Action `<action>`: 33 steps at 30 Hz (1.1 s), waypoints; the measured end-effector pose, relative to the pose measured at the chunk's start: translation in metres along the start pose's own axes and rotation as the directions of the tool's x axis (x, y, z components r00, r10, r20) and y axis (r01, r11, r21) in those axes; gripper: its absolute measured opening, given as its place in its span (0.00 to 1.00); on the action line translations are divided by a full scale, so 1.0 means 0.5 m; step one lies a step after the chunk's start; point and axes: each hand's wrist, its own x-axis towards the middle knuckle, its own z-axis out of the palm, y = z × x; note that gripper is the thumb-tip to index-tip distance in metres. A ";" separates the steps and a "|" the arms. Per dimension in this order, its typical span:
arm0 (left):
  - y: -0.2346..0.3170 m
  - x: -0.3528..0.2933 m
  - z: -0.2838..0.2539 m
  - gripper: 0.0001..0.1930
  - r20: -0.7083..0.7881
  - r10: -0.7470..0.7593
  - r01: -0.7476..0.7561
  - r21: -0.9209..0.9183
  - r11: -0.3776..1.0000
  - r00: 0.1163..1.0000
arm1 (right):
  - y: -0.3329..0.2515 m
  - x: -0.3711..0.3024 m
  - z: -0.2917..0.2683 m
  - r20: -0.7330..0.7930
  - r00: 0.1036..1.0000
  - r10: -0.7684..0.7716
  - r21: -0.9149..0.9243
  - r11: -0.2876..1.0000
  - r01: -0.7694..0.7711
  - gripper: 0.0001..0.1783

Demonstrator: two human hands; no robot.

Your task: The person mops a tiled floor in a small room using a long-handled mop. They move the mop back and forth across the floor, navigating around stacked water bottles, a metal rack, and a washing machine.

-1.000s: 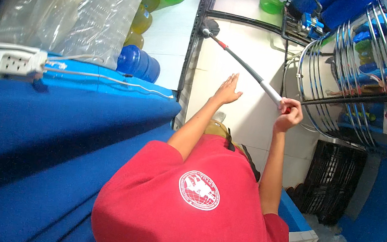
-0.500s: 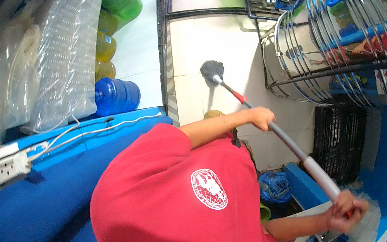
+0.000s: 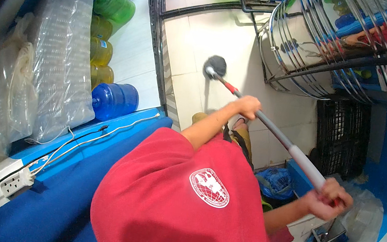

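Note:
A long-handled mop (image 3: pixel 273 131) slants across the view, its grey pole marked by a red section low down. Its dark grey head (image 3: pixel 218 65) rests on the pale tiled floor (image 3: pixel 191 46). Around the pole's middle, just above the red section, my left hand (image 3: pixel 248 107) is closed. My right hand (image 3: pixel 331 199) grips the upper end, beyond the light grey sleeve, and looks slightly blurred. Part of my foot (image 3: pixel 240 123) shows below the pole.
Green, yellow and blue water jugs (image 3: pixel 115 101) line a white surface at left, beside plastic-wrapped stacks (image 3: pixel 61 58). A power strip (image 3: pixel 16 184) lies nearer. Right are a chrome wire rack (image 3: pixel 303 47), a black crate (image 3: pixel 342 137) and a blue bag (image 3: pixel 276 182).
Both hands have shifted left and slightly away from me with the pole. The mop head has moved a little to the right, and its strands are bunched differently.

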 end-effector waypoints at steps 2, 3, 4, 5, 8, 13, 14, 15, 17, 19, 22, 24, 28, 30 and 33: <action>-0.077 -0.019 -0.004 0.11 -0.214 -0.127 0.108 -0.098 0.989 0.969 | 0.089 -0.031 0.010 -0.040 0.996 0.074 -0.008 0.997 -0.074 0.08; -0.111 -0.031 -0.014 0.09 -0.272 -0.195 0.186 -0.057 0.981 0.942 | 0.131 -0.049 0.017 -0.031 0.992 0.119 0.004 0.993 -0.119 0.08; -0.140 -0.041 -0.028 0.07 -0.363 -0.278 0.267 -0.080 0.960 0.889 | 0.174 -0.064 0.025 -0.035 0.959 0.281 0.098 0.956 -0.276 0.09; -0.164 -0.056 -0.046 0.10 -0.384 -0.402 0.409 -0.068 0.910 0.831 | 0.218 -0.082 0.037 0.077 0.940 0.331 0.056 0.940 -0.336 0.11; -0.180 -0.091 -0.107 0.23 -0.476 -0.452 0.484 -0.063 0.873 0.754 | 0.354 -0.091 0.083 0.411 0.805 0.427 -0.067 0.895 -0.440 0.13; -0.086 -0.074 -0.169 0.30 -0.599 -0.470 0.475 -0.164 0.865 0.648 | 0.550 -0.045 0.211 0.566 0.744 0.355 0.176 0.830 -0.529 0.14; -0.067 -0.061 -0.176 0.30 -0.612 -0.480 0.479 -0.182 0.859 0.629 | 0.563 -0.031 0.219 0.526 0.758 0.386 0.182 0.819 -0.544 0.14; -0.053 -0.050 -0.183 0.31 -0.612 -0.498 0.488 -0.202 0.849 0.614 | 0.571 -0.015 0.220 0.531 0.751 0.393 0.150 0.828 -0.540 0.14; -0.038 -0.032 -0.201 0.32 -0.624 -0.483 0.474 -0.196 0.858 0.615 | 0.566 0.022 0.208 0.534 0.756 0.378 0.114 0.854 -0.507 0.14; -0.029 -0.006 -0.213 0.33 -0.603 -0.506 0.530 -0.157 0.833 0.617 | 0.543 0.067 0.183 0.606 0.713 0.354 0.089 0.860 -0.503 0.14; -0.010 0.056 -0.229 0.22 -0.568 -0.494 0.542 -0.097 0.835 0.659 | 0.469 0.137 0.133 0.697 0.632 0.339 0.042 0.861 -0.508 0.14; 0.011 0.106 -0.229 0.14 -0.480 -0.492 0.515 -0.094 0.852 0.726 | 0.396 0.176 0.088 0.759 0.585 0.285 0.020 0.889 -0.458 0.13; 0.054 0.178 -0.184 0.10 -0.574 -0.445 0.456 -0.136 0.880 0.688 | 0.279 0.280 0.020 0.718 0.655 0.236 0.019 0.934 -0.358 0.13; 0.071 0.189 -0.147 0.12 -0.536 -0.552 0.503 -0.253 0.827 0.638 | 0.248 0.307 0.012 0.737 0.671 0.086 0.357 0.793 -0.494 0.14; 0.092 0.217 -0.108 0.16 -0.607 -0.557 0.488 -0.297 0.820 0.567 | 0.224 0.334 0.027 0.654 0.753 -0.068 0.516 0.769 -0.378 0.16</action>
